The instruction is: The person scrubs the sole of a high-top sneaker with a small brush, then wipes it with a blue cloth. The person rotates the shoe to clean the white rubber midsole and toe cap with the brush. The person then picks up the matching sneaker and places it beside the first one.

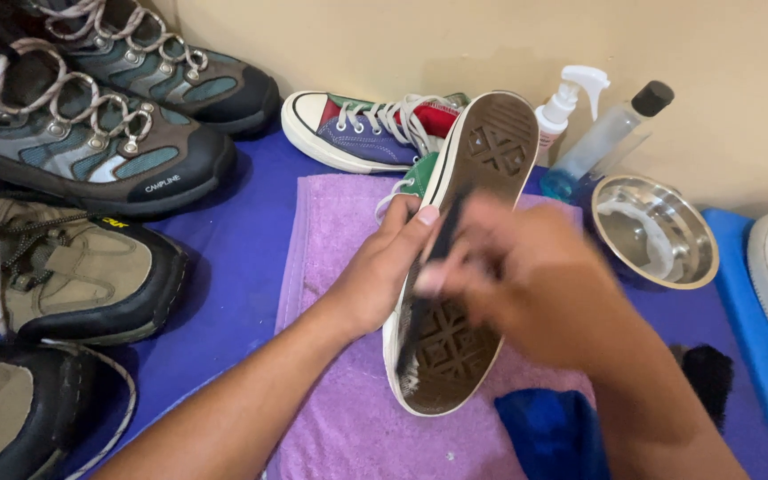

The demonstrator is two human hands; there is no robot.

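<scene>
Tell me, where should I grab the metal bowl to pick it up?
Grip the metal bowl by its thin rim on the near-right edge, coming from above. It sits open side up, and the spray bottles crowd its far-left side, so the near-right edge looks freer for your hands.

Lilac towel (340, 267) — sole (464, 267) seemingly brown, diamond-patterned

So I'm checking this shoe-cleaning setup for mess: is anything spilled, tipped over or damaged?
Nothing spilled. The clear bottle leans tilted against the wall beside the upright spray bottle. The sneaker is sole-up by design, steadied by the left hand; the right hand is blurred.
</scene>
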